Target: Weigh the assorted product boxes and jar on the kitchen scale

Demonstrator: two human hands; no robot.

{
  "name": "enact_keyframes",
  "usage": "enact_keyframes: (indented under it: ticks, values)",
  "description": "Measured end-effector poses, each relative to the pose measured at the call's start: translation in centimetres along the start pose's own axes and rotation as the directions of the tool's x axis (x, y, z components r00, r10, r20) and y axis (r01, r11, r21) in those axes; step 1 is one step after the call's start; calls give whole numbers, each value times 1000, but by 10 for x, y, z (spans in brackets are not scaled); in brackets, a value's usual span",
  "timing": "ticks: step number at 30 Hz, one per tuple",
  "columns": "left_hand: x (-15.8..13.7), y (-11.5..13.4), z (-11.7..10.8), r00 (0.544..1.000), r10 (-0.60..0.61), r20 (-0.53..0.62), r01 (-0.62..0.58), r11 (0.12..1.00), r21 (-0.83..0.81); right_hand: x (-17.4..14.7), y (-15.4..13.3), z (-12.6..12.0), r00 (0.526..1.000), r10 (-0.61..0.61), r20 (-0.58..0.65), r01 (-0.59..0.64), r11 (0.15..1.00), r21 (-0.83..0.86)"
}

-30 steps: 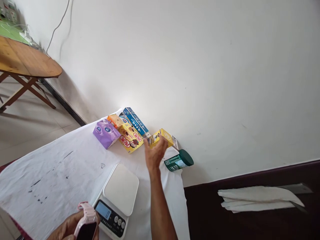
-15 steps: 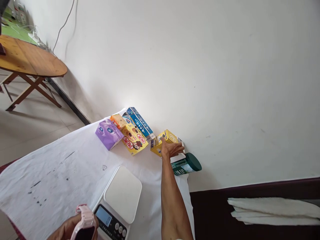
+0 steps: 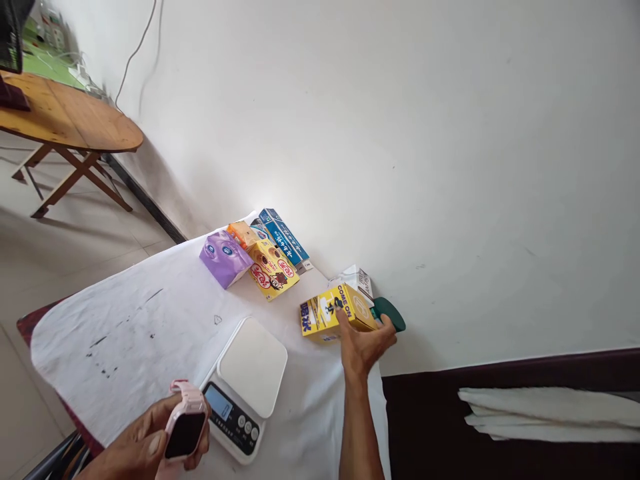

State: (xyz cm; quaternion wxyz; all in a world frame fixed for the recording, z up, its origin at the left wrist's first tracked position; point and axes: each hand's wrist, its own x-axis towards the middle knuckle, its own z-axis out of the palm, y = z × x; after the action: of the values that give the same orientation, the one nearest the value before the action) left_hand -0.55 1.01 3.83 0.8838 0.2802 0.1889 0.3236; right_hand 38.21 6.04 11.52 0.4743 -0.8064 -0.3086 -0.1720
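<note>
My left hand (image 3: pixel 143 437) grips a pink smartwatch (image 3: pixel 186 435) with a dark square screen, at the lower left. Beside it on the cloth lies a white kitchen scale (image 3: pixel 253 367), its platform bare and its display lit. My right hand (image 3: pixel 364 345) is closed around one end of a yellow box (image 3: pixel 323 315) printed "COME ON", with the thumb on its upper side. The box is tilted, and I cannot tell whether it touches the cloth. Just behind that hand are a canister with a dark green lid (image 3: pixel 390 313) and a white carton (image 3: pixel 363 279), both partly hidden.
Against the wall stand a purple box (image 3: pixel 225 260), a yellow snack box (image 3: pixel 273 270), an orange pack (image 3: pixel 242 235) and blue boxes (image 3: pixel 285 239). White cloth (image 3: pixel 165 340) covers the table. A round wooden table (image 3: pixel 75 120) is at the far left.
My right hand has drawn the yellow box nearer and slightly right, uncovering the white carton behind. My left hand has risen further into view with the smartwatch.
</note>
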Motion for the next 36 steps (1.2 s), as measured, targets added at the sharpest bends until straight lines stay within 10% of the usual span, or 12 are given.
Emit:
enact_keyframes:
  ticks: [9,18,29,36]
  values:
    - [-2,-4,-11,992,22,124,-17,999,-41,-69,-60,-99,971,-71,230,-18,932,363]
    - [-2,-2,-8,991,43,124,-36,998,-59,-127,-75,-82,887,-216,407,11,893,450]
    - [-1,-7,-11,988,44,145,-28,993,-113,-115,-78,-99,806,-164,568,51,976,210]
    - [0,-8,-11,989,45,138,-25,989,-149,-89,-91,-90,799,-116,589,-142,917,373]
